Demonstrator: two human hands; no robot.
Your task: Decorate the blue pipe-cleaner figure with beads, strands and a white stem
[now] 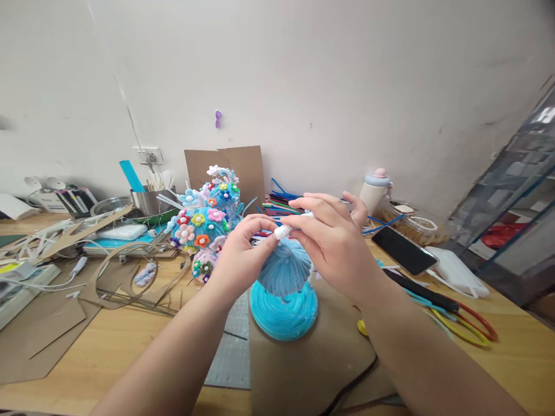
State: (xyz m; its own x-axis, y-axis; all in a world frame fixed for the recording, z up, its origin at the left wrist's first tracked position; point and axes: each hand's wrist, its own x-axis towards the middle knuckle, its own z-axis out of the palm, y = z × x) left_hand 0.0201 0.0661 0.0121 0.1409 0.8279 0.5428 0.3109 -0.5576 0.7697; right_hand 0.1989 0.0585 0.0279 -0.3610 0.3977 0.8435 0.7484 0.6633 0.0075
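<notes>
Free room lies over brown cardboard (295,370) before the blue base (284,320) — flowered ornament (200,222) blocks left, bottle (373,195) back right.

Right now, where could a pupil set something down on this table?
Bare wood shows between the left forearm and the brown cardboard at left, and in front of the yellow loop at right. Farther back, flower-covered balls and pipe cleaners crowd together.

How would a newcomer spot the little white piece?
On the wooden table, find the bright blue round base. Above it is a paler blue ribbed dome; near its top, between left hand and right hand, is the white piece, small and white against blue neighbours.
</notes>
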